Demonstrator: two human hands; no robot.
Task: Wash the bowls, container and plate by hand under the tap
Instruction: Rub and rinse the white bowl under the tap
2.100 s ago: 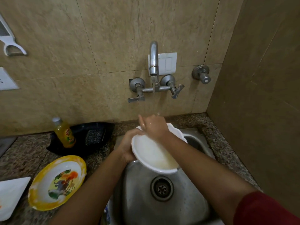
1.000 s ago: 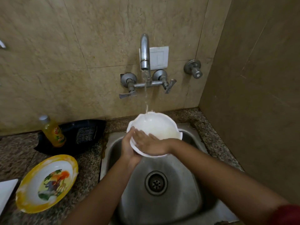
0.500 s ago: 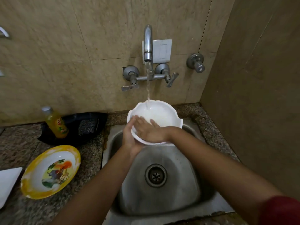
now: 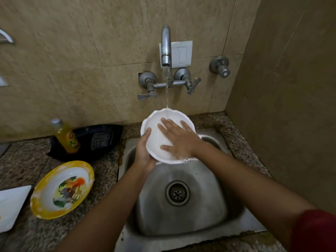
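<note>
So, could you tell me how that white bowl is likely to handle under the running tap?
Probably slippery: water from the tap runs onto the white bowl. It looks rigid, showing no flex under the right hand pressed flat inside. Likely light, since the left hand alone grips its rim.

Glossy white bowl (image 4: 156, 128), brushed steel sink (image 4: 205, 211), dull metal tap (image 4: 166, 44), speckled granite counter (image 4: 105, 171), smooth beige wall tiles (image 4: 72, 51).

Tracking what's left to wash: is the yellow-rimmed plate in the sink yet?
No, the yellow-rimmed plate lies on the granite counter, left of the sink.
</note>
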